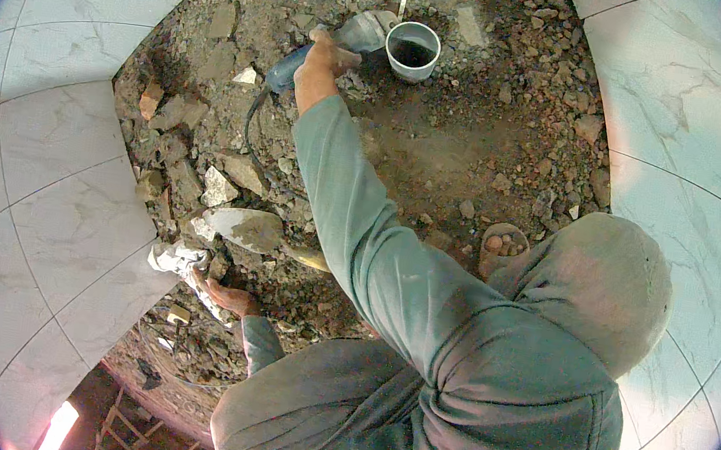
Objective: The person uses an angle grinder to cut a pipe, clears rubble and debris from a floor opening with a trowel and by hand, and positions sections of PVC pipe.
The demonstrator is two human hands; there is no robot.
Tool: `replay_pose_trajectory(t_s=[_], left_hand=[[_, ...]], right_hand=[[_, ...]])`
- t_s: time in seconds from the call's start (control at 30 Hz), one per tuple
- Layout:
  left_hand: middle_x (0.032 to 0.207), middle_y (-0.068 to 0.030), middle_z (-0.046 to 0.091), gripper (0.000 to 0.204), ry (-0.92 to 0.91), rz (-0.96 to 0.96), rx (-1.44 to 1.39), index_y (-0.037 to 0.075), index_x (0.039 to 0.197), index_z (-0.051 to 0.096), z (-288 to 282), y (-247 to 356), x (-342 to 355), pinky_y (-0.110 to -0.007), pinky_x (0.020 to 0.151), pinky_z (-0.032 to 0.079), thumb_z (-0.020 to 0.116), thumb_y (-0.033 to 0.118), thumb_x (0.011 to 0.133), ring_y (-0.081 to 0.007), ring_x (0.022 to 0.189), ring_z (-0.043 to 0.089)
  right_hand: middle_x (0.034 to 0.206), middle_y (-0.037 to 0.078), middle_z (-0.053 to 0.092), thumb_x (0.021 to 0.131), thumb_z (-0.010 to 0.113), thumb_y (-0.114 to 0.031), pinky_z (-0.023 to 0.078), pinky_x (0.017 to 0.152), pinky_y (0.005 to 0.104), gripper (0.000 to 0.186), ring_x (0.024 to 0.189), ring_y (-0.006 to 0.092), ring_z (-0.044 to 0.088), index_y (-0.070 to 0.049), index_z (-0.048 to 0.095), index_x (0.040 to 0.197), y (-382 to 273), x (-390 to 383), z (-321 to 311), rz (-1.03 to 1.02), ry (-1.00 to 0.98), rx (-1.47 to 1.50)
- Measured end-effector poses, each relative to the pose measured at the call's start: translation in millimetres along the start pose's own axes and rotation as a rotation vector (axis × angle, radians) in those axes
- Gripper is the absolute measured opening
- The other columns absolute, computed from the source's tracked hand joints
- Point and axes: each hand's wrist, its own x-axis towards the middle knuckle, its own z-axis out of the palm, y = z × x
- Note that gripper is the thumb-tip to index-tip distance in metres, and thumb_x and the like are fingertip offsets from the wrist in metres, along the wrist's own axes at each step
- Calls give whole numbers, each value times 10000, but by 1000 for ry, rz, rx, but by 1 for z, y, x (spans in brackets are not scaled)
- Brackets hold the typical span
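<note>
My right hand [318,74] reaches far forward and grips the blue body of a corded power tool [285,70], which looks like an angle grinder. Its dusty pale head [364,31] points right, close to a white bucket [411,71] with dark contents. Lower left, my left hand [230,297] is closed on a crumpled white cloth [179,259], though it may be plastic. Just beyond that hand lies a trowel [247,229] with a pale, caked blade. Its yellow handle [311,259] runs under my right sleeve. The left fingers are partly hidden.
Rubble and dirt [441,154] cover the ground, with marbled tiles [66,207] on both sides. A dark cable [253,135] trails from the tool. Near my right knee [595,290] stands a small container [504,243] of round brown pieces. A ladder-like frame [124,430] shows lower left.
</note>
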Motion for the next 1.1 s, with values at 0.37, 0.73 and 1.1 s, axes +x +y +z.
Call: replay_pose_trajectory(t_s=[0.37, 0.73, 1.1], left_hand=[[1497, -249, 441, 610, 9, -37, 103, -53, 1419, 480, -11, -111, -25, -473, 1161, 305, 268, 377, 1041, -377, 1384, 420], [1447, -277, 465, 555, 70, -10, 61, -3, 1258, 546, 2, 1, 1, -545, 1047, 424, 209, 400, 1077, -454, 1310, 477], [1474, -273, 440, 517, 30, 291, 142, 132, 1436, 377, -12, -32, -6, -574, 1055, 421, 153, 434, 1081, -472, 1326, 461]], right_hand=[[1296, 232, 507, 681, 794, 9, 479, 1013, 478, 756, 1137, 350, 584, -12, 323, 1272, -14, -10, 0, 133, -68, -2], [1295, 216, 516, 690, 786, 0, 472, 1012, 472, 729, 1139, 340, 581, -34, 351, 1275, -12, 9, 1, 71, -102, 16], [1294, 200, 525, 700, 777, -9, 466, 1010, 466, 703, 1142, 330, 579, -55, 379, 1277, -12, 4, 4, 87, -170, 9]])
